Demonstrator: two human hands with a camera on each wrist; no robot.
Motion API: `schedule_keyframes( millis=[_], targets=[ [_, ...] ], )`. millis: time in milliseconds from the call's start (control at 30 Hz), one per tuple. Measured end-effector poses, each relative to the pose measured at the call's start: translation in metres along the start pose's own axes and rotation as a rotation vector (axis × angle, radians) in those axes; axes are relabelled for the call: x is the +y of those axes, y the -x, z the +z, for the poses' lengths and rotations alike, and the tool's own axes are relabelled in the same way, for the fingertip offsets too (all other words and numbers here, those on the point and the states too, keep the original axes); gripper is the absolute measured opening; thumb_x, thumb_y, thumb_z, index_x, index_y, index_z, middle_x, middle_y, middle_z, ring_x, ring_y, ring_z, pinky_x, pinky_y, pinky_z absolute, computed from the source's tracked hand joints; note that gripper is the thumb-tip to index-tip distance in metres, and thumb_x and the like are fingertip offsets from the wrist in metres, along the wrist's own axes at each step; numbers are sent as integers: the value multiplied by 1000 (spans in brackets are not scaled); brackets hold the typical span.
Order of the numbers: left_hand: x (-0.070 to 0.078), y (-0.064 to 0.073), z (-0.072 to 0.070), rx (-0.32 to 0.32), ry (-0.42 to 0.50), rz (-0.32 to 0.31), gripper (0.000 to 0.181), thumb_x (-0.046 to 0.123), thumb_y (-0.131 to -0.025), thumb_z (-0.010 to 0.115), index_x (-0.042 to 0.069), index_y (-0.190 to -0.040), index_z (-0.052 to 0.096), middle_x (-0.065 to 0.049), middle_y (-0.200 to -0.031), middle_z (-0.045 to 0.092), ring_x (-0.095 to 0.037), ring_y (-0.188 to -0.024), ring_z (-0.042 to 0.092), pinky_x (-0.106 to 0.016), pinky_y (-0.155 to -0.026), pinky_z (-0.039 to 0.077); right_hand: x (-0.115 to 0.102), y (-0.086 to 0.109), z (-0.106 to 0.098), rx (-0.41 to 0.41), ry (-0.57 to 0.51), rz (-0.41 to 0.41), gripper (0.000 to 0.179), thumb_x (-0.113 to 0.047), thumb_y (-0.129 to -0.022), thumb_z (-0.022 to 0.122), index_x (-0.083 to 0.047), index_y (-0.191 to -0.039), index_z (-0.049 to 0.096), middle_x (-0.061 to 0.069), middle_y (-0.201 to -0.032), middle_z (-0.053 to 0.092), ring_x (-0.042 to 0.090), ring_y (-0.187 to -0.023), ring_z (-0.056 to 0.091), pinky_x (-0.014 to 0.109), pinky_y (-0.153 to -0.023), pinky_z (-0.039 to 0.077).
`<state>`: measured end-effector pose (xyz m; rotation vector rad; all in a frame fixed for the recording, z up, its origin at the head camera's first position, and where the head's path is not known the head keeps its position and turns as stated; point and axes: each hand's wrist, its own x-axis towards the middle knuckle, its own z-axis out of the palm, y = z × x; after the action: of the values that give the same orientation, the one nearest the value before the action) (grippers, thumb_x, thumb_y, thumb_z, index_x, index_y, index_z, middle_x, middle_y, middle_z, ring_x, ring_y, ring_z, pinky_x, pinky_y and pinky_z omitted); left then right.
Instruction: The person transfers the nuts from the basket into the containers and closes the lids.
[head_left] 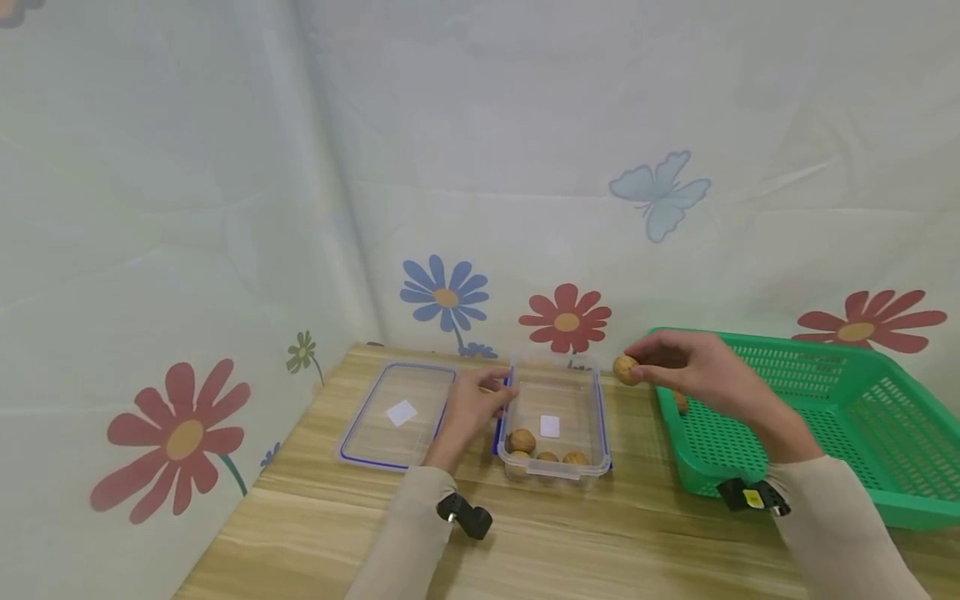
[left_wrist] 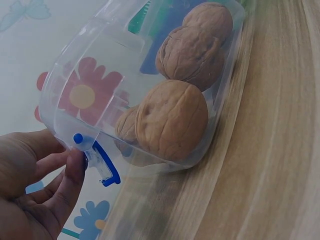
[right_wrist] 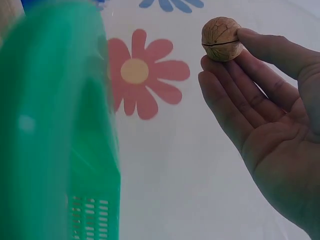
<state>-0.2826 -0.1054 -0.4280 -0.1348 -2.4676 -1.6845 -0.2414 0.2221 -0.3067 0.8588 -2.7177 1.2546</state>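
Walnut (head_left: 626, 369), round, tan: hanging by far edge of wooden table (head_left: 570, 550)
Right hand (head_left: 701, 371): pinching walnut
Left hand (head_left: 474, 404): gripping clear rectangular plastic box (head_left: 553, 469)
Box: apparently filling; probably needing walnut lowered inside

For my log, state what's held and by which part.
Right hand pinches a round brown walnut by its sides; left hand holds a clear rectangular plastic box by its left edge.

We see the left hand (left_wrist: 37, 182) pinching the side of a clear container (left_wrist: 52, 90), fingers right by the blue latch (left_wrist: 113, 170). Inside, we count at least four walnuts (left_wrist: 172, 120), bunched low; wood-grain tabletop (left_wrist: 265, 130) underneath, pale flower-printed sheet (left_wrist: 20, 75) behind.
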Motion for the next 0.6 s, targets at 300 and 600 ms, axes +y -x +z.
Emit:
schedule_keyframes(
  millis=[300,600],
  targets=[
    [2,0,-2,-2,-11,11,35,7,-94,80,-1,-128,75,-15,-99,76,-16,-67,71,-30,-64,64,-2,-4,32,13,-39,-37,28,-18,-99,79,-6,-124,74,3,-113,75,21,-102,74,27,-88,61],
    [2,1,-2,-2,-20,24,36,8,-94,81,-1,-128,74,-15,-100,76,-18,-68,72,-31,-63,64,0,-7,57,-3,-104,-58,29,-16,-99,78,-4,-126,74,6,-114,76,22,-102,74,26,-87,61]
  ],
)
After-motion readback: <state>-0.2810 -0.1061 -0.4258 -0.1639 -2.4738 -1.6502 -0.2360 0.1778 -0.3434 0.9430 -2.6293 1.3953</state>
